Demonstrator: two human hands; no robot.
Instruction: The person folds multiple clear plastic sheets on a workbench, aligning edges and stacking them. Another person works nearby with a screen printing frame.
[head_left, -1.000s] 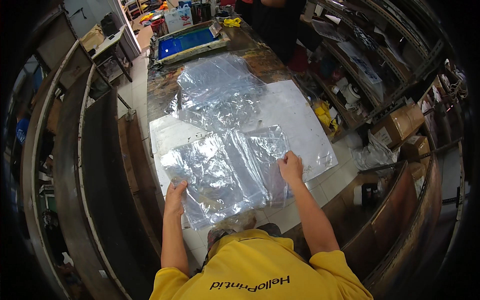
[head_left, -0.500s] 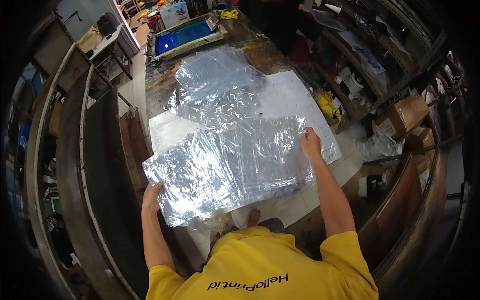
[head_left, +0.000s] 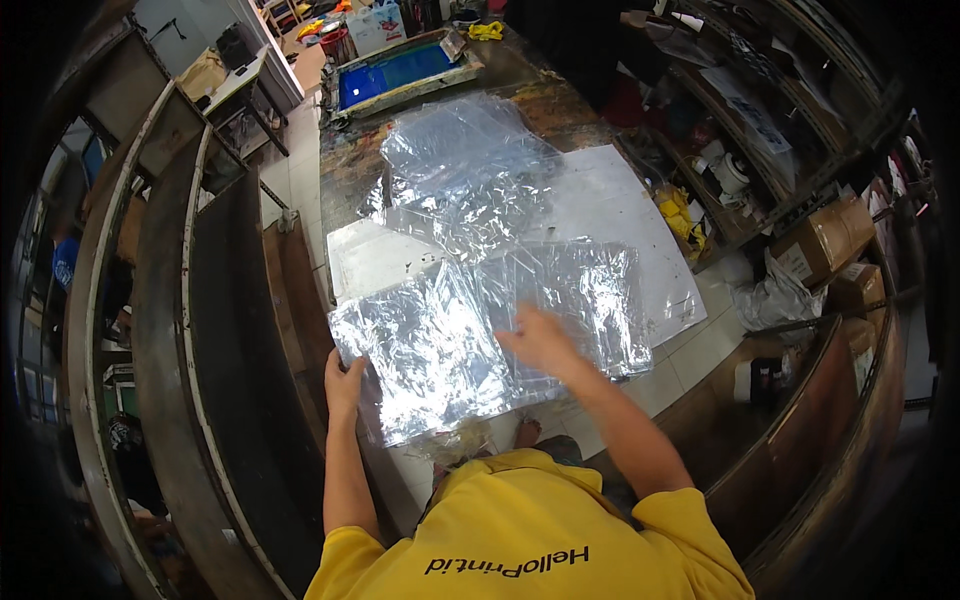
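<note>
A wide, crinkled clear plastic sheet [head_left: 430, 340] lies across the near edge of the table, glaring with reflections; a fold or overlap runs down near its middle. My left hand [head_left: 345, 384] pinches its left edge between thumb and fingers. Over the middle of the sheet is my right hand [head_left: 548, 345], smeared by motion, its fingers too blurred to read. Whether it touches the plastic cannot be made out. Just beyond, a loose heap of more clear plastic [head_left: 460, 150] rests partly on a white board [head_left: 610, 190].
A screen-printing frame with blue mesh [head_left: 405, 75] sits at the table's far left, with a yellow cloth [head_left: 486, 31] to its right. Dark curved shelving [head_left: 225, 330] rises close on my left. Metal racks, cardboard boxes [head_left: 825, 240] and a yellow bundle [head_left: 680, 215] stand on the right.
My right hand has let go of the sheet's right edge and moved left to its middle. The left hand keeps hold of the left edge. The whole view has shifted slightly.
</note>
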